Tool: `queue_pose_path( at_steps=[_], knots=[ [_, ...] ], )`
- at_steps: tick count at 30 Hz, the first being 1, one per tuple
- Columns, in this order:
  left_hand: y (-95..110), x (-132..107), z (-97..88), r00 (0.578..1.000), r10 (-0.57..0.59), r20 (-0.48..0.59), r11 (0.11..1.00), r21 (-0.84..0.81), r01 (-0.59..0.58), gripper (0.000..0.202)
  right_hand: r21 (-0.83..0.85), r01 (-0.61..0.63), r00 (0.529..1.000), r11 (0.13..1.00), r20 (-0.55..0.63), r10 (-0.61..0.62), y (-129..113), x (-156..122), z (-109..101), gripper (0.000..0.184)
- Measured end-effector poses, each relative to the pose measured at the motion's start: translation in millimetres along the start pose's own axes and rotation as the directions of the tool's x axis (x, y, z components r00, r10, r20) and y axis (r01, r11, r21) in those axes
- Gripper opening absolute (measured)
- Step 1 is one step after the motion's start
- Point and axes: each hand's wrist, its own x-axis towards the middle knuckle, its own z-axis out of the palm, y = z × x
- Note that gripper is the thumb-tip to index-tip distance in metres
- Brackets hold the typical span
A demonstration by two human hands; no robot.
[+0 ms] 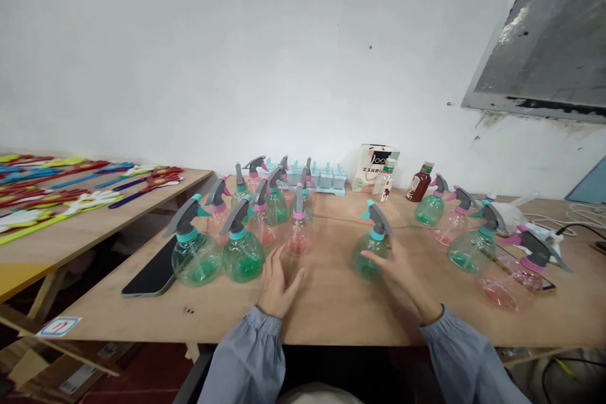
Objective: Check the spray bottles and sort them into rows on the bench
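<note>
My right hand is closed round the body of a green spray bottle, thumb across its front and the other fingers mostly hidden behind. The bottle has a grey and turquoise trigger head, stands about upright and is slightly blurred. Nothing is in my left hand, which is open with the thumb apart, low over the table. Close to it are a green spray bottle and a pink spray bottle. More green and pink bottles crowd behind these, including a green one at the left end.
Several spray bottles, such as a pink one, line the right side. A black phone lies at left. A light blue rack, a printed bag and a red-brown bottle stand by the wall. The left table holds colourful flat pieces.
</note>
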Motion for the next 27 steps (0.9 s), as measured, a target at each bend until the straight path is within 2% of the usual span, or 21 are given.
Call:
queue_pose_path(
  at_steps=[3, 5, 7, 11, 16, 18, 21, 24, 25, 27],
  knots=[
    [0, 0, -0.2, 1.000, -0.017, 0.007, 1.000, 0.003, 0.017, 0.059, -0.255, -0.046, 0.981, 0.966, -0.191, -0.003, 36, 24, -25, 0.070],
    [1, 0, -0.4, 1.000, -0.018, 0.003, 1.000, -0.004, 0.018, 0.057, -0.441, -0.154, 0.960, 0.884, -0.280, 0.027, 58, 46, -41, 0.084],
    [1, 1, -0.8, 1.000, -0.007, -0.001, 1.000, -0.022, 0.007, 0.055, -0.550, -0.254, 0.944, 0.796, -0.322, 0.079, 76, 70, -52, 0.092],
    [2, 1, -2.9, 1.000, 0.020, 0.001, 0.999, -0.033, -0.020, 0.051, -0.604, -0.405, 0.904, 0.686, -0.378, 0.200, 98, 110, -63, 0.092],
    [3, -2, -6.7, 0.999, 0.022, 0.041, 0.999, -0.025, -0.021, 0.051, -0.546, -0.552, 0.824, 0.630, -0.471, 0.313, 114, 141, -65, 0.094],
    [5, -3, -8.0, 0.998, 0.015, 0.056, 0.999, -0.034, -0.013, 0.052, -0.518, -0.566, 0.811, 0.642, -0.491, 0.319, 117, 146, -63, 0.098],
    [7, -3, -8.9, 0.998, 0.005, 0.058, 0.999, -0.046, -0.003, 0.053, -0.440, -0.550, 0.800, 0.710, -0.521, 0.298, 116, 142, -58, 0.107],
    [8, -3, -8.2, 0.998, 0.008, 0.063, 0.999, -0.053, -0.004, 0.053, -0.373, -0.498, 0.772, 0.783, -0.601, 0.206, 106, 128, -43, 0.111],
    [8, -3, -7.8, 0.998, 0.009, 0.064, 0.999, -0.054, -0.005, 0.053, -0.345, -0.443, 0.767, 0.828, -0.623, 0.150, 98, 122, -34, 0.106],
    [7, -3, -6.7, 0.998, 0.010, 0.062, 0.999, -0.054, -0.007, 0.053, -0.281, -0.210, 0.813, 0.937, -0.582, 0.008, 77, 108, -10, 0.089]
  ],
)
